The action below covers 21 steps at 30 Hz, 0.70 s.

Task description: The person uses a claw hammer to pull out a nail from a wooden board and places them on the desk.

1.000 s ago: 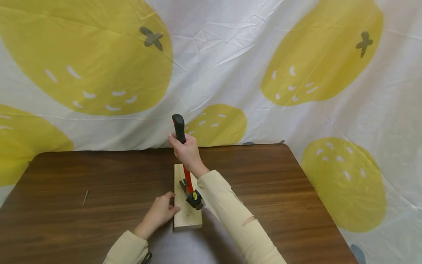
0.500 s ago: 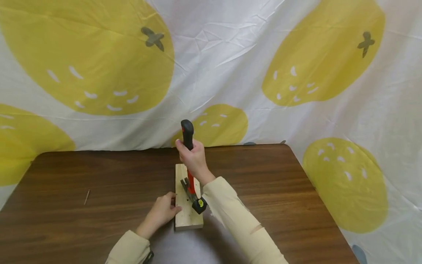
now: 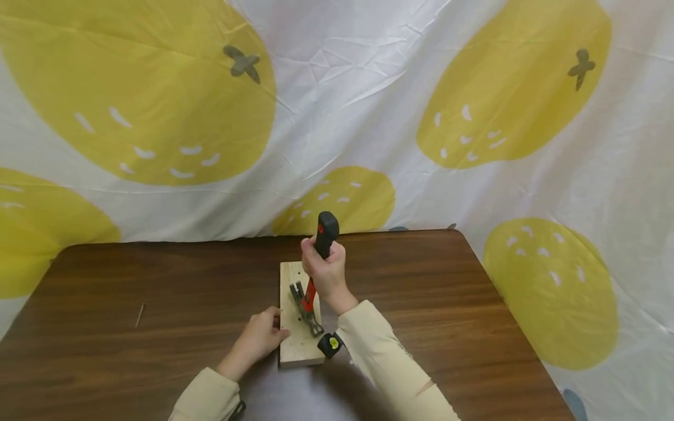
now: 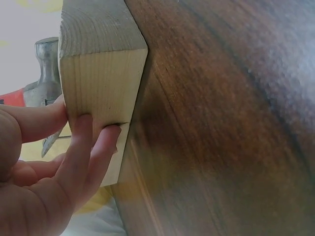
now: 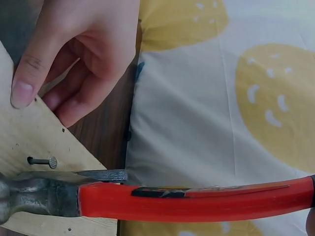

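My right hand (image 3: pixel 327 273) grips the black rubber handle of a claw hammer (image 3: pixel 327 233). Its metal head lies low over a pale wooden board (image 3: pixel 300 351), claw toward the far end. In the right wrist view, a nail (image 5: pixel 43 161) stands partway out of the board close beside the hammer head, and the red shaft (image 5: pixel 197 202) crosses the picture. At the board's left edge, my left hand (image 3: pixel 258 338) holds it, thumb on the top face and bent fingers against the side (image 4: pixel 106 83). Several small dark holes dot the top face.
A loose nail (image 3: pixel 139 316) lies on the brown wooden table (image 3: pixel 421 280), left of the board. Behind the table hangs a white cloth (image 3: pixel 358 105) with yellow fruit prints. A black device (image 3: pixel 329 345) with a yellow-green spot sits by my right cuff.
My right hand and the hammer handle have swung right and toward me, and the handle now leans right. The hammer head remains over the board. My left hand and the board stay put.
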{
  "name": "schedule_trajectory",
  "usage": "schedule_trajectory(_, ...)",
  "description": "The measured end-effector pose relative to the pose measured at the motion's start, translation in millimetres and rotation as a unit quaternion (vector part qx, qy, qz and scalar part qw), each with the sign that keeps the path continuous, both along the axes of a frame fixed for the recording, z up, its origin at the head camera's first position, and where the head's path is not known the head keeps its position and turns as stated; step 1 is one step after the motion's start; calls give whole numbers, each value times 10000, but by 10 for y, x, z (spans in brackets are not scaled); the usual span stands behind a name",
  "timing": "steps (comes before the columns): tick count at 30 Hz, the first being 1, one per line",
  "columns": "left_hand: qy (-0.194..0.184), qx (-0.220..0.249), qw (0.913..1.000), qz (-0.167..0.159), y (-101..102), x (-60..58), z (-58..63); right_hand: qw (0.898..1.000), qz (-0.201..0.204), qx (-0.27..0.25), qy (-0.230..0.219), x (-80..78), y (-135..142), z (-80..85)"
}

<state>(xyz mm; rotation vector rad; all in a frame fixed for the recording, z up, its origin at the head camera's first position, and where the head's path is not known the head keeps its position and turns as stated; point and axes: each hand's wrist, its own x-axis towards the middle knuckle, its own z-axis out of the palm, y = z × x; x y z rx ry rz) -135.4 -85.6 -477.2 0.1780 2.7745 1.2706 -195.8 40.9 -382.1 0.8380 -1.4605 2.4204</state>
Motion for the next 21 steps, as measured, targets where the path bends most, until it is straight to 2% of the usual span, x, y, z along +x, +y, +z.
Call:
schedule_trajectory(3,2,-14,10000,-20,12,2,-1,9996,-90,-7,265,5,33,-41)
schedule_trajectory(4,6,-17,10000,-21,17,0,-1,9987,-79,-82,499,-92,71,-200)
schedule_trajectory(5,7,-17,10000,-23,23,-3,0,9978,-65,-127,643,-92,94,-221)
schedule_trajectory(9,21,-14,10000,-38,37,-20,2,9906,217,-506,1251,-95,214,-321)
schedule_trajectory(10,15,-19,10000,-42,39,-24,3,9879,286,-602,1403,-82,244,-321)
schedule_trajectory(11,-5,-18,10000,-36,41,-27,5,9873,312,-646,1421,34,251,-177)
schedule_trajectory(14,-42,-54,10000,-50,48,-33,8,9806,448,-810,1725,109,325,-129)
schedule_trajectory(17,-102,-47,9999,-69,63,-40,2,9776,468,-911,1840,222,372,-33)
schedule_trajectory(21,-77,16,9999,-95,44,-52,-17,9703,471,-1021,2141,275,397,-12)
